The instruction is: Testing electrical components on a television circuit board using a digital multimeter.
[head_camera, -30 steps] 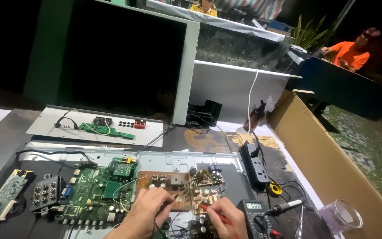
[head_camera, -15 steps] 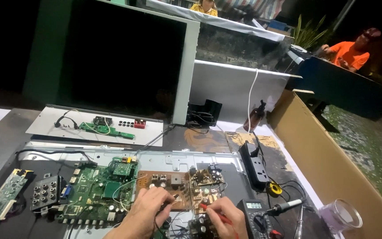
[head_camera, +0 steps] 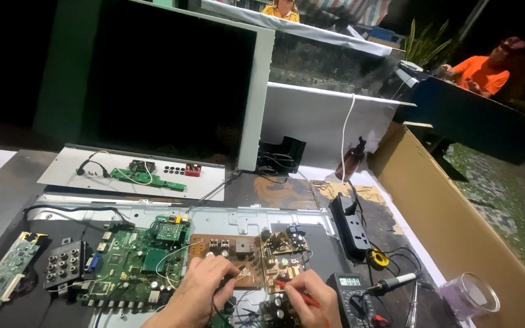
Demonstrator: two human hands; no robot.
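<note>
- Left hand (head_camera: 205,285) is down on the brown circuit board (head_camera: 247,258), fingers curled in a pinch; whatever it grips is too small to make out, so I cannot tell what it holds.
- Right hand (head_camera: 311,297) is closed around a red probe (head_camera: 290,288), its tip pressed onto the lower part of that brown board.
- The brown board sits at the middle of the grey metal chassis (head_camera: 250,215) lying flat on the worktop (head_camera: 7,188).
- Just left of it, the green main board (head_camera: 138,264), with white wires looping across.
- Just beside the right hand, a black multimeter (head_camera: 350,291) with its small display lit.
- Further right: a soldering iron (head_camera: 393,282), a yellow roll of tape (head_camera: 378,259), and a black power strip (head_camera: 350,225).
- At the far right corner, a clear plastic cup (head_camera: 469,296).
- At the back, a dark television screen (head_camera: 165,79) stands upright, a long cardboard sheet (head_camera: 451,225) leans along the right side.
</note>
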